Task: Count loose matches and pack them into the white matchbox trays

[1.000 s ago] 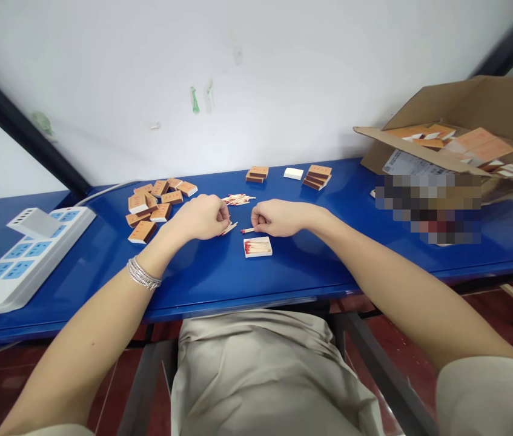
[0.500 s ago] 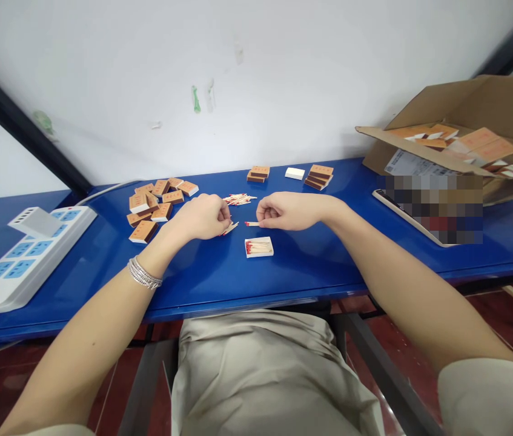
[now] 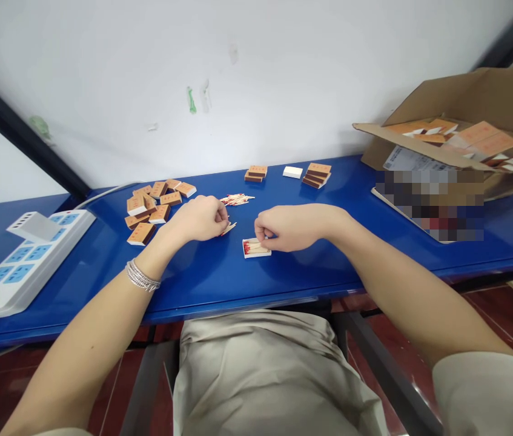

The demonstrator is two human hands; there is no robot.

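My left hand (image 3: 205, 218) is closed on a small bunch of matches (image 3: 229, 228), whose pale sticks poke out beneath the fingertips. A white matchbox tray (image 3: 257, 256) lies in front of me, with red-tipped matches (image 3: 251, 247) in it. Over the tray's right part, my right hand (image 3: 283, 227) is pinched on a match that rests in or just above it; the fingers hide most of that match. Behind my hands is a loose pile of matches (image 3: 237, 200) on the blue table (image 3: 211, 272).
Several brown matchboxes (image 3: 142, 233) are heaped at the left, near a white power strip (image 3: 33, 257). Along the back lie two small matchbox stacks (image 3: 256, 173) (image 3: 317, 174) and a white tray (image 3: 292, 172). An open cardboard box (image 3: 377, 148) with matchboxes stands at the right, behind a blurred flat object (image 3: 429, 209).
My right hand has moved toward me, carrying its match from behind the tray to over the tray. My left hand stays in nearly the same place with its matches.
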